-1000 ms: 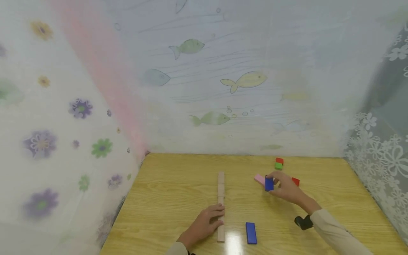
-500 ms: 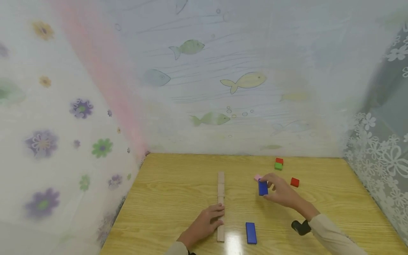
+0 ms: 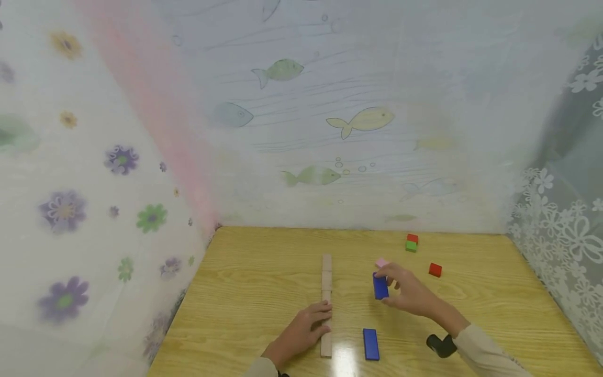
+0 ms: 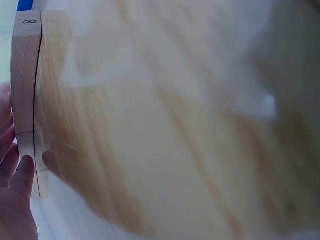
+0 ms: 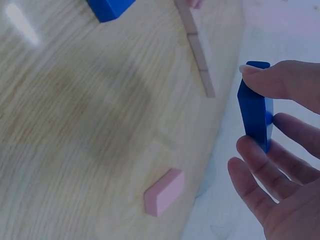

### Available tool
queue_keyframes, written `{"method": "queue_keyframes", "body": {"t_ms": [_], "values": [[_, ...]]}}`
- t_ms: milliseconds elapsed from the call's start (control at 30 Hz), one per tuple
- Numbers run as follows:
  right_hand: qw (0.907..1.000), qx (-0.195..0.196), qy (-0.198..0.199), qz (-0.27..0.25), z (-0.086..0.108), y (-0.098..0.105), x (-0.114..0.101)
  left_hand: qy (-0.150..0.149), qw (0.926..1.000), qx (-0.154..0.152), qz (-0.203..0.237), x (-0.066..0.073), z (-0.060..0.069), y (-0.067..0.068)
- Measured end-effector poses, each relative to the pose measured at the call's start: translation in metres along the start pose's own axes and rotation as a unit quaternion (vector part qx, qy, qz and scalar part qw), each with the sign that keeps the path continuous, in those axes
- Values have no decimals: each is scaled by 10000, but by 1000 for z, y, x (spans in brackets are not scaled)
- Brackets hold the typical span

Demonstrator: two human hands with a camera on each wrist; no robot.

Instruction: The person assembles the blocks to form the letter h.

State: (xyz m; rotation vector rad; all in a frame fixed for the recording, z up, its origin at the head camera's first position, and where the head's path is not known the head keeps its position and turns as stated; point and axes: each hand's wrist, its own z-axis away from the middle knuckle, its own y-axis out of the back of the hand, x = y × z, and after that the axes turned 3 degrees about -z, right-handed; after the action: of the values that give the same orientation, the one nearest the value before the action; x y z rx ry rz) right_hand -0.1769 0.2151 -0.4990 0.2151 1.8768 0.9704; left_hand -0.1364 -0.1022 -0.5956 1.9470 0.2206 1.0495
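My right hand [image 3: 411, 294] pinches a blue block [image 3: 380, 286] between thumb and fingers, held above the table. In the right wrist view that blue block [image 5: 256, 112] stands on end in the grip. Another blue block [image 3: 370, 344] lies flat nearer to me. A row of plain wooden blocks [image 3: 327, 283] runs away from me, end to end, left of the blue ones. My left hand [image 3: 301, 332] rests fingers and thumb on the near part of this row. In the left wrist view, one wooden block [image 4: 28, 22] shows a black figure-eight mark.
A pink block [image 3: 380, 263] lies just beyond my right hand. Farther back, a red block [image 3: 412, 239] and a green block [image 3: 411, 246] touch. Another red block [image 3: 435, 270] lies to the right. Printed sheets [image 3: 311, 204] hang along the wooden table's [image 3: 254, 262] back and sides.
My right hand has carried the blue block left and toward me, uncovering the red block on the right. My left hand has stayed on the wooden row.
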Motion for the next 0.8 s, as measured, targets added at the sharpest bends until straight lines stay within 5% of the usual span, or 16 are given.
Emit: {"method": "queue_keyframes", "body": {"t_ms": [800], "values": [[9983, -462, 32, -344, 7, -30, -10, -43, 9998, 92, -194, 1, 1, 0]]}}
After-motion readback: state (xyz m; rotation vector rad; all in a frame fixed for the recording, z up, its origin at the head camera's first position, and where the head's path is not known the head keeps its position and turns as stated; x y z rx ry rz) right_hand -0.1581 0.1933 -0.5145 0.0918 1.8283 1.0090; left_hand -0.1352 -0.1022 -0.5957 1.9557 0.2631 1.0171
